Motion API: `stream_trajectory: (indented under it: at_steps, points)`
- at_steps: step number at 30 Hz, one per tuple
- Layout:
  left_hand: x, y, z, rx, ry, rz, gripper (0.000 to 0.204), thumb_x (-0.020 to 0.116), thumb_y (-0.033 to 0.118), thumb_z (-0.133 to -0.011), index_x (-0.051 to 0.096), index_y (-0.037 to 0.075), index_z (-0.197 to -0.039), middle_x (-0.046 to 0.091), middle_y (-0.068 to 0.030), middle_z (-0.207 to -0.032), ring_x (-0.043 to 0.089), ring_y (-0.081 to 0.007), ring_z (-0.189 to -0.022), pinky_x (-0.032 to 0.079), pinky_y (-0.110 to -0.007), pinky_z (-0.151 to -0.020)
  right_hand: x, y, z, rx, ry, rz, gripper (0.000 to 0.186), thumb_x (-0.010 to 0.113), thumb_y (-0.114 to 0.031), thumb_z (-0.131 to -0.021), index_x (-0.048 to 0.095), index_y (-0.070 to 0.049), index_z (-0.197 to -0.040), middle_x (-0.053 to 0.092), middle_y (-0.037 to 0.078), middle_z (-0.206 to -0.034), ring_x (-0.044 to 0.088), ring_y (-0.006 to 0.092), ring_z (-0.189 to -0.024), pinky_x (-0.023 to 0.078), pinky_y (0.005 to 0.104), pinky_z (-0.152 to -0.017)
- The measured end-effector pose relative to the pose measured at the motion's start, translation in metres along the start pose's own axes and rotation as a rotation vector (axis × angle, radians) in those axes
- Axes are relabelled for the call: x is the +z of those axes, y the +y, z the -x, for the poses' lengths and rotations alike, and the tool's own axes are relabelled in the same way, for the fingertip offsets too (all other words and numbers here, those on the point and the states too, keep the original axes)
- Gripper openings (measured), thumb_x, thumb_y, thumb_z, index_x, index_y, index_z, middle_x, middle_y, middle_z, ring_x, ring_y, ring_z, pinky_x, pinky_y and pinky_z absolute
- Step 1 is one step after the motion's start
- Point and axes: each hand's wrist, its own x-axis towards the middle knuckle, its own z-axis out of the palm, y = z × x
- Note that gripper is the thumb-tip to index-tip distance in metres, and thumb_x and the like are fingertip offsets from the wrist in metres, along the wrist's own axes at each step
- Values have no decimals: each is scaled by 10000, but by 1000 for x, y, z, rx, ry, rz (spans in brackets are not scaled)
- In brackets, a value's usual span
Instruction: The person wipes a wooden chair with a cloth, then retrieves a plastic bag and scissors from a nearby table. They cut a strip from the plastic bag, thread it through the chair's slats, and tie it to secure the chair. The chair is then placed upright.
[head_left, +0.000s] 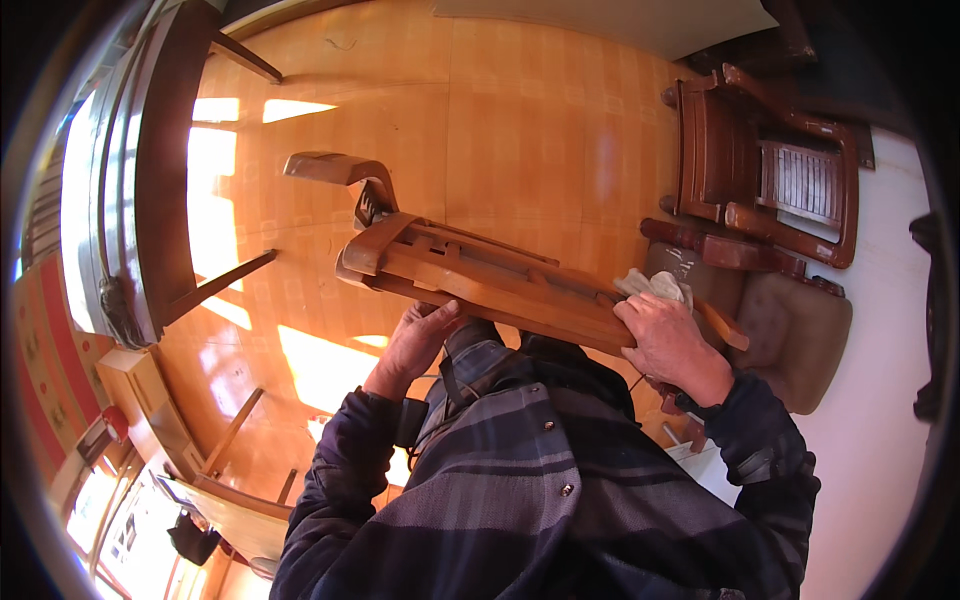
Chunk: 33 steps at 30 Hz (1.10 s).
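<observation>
A brown wooden chair (480, 275), seemingly folded flat, is held crosswise in front of my body, its curved arm piece standing out at the left end. My left hand (412, 342) is closed on its near edge, thumb on top and fingers hidden beneath. Over the right end lies my right hand (672, 338), closed on a crumpled pale grey cloth (655, 286) that rests against the wood. Some of the right fingers are hidden by the hand itself and the cloth.
Dark wooden chairs (715, 150) stand at the right, with a brown padded seat (795, 340) nearer me. A long dark table (165, 170) runs along the left, its legs sticking out over the orange tiled floor (520, 120). Lower left is a light wooden table (235, 510).
</observation>
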Motion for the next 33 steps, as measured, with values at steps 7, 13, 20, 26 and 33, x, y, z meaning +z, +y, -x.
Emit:
stream_trajectory:
  at_steps: [7, 13, 20, 26, 33]
  points:
    - [27, 17, -23, -41, -48, -58, 341, 674, 265, -1032, 658, 136, -1347, 689, -17, -1320, 585, -208, -1296, 389, -436, -1144, -14, 17, 8, -8, 53, 60, 378, 834, -159, -741, 609, -26, -1014, 647, 116, -983, 649, 301, -1040, 532, 429, -882]
    - [63, 26, -70, 22, -149, -127, 333, 679, 251, -1030, 656, 164, -1350, 685, -10, -1345, 581, -201, -1309, 393, -443, -1126, -33, 58, 31, 49, 116, 37, 362, 824, -172, -755, 626, -7, -1010, 658, 128, -984, 651, 326, -1046, 527, 434, -884]
    - [148, 39, -154, 15, -182, -291, 367, 659, 238, -1035, 623, 156, -1390, 676, -4, -1314, 609, -202, -1252, 446, -421, -1039, -22, 131, 73, 160, 236, -113, 300, 789, -151, -748, 688, 24, -970, 704, 174, -959, 680, 363, -984, 543, 448, -863]
    - [212, 52, -230, -246, -317, -415, 461, 659, 180, -1025, 532, 133, -1465, 608, -39, -1389, 565, -232, -1306, 453, -447, -1051, -7, 174, 107, 356, 259, -266, 305, 743, -146, -729, 697, 30, -973, 699, 177, -929, 685, 355, -959, 545, 456, -834]
    - [305, 34, -323, -584, -562, -558, 438, 592, 225, -1081, 476, 86, -1479, 562, -65, -1453, 523, -236, -1359, 440, -440, -1088, 2, 216, 168, 692, 289, -258, 347, 760, -267, -778, 715, -59, -1053, 690, 109, -972, 664, 319, -996, 486, 452, -880]
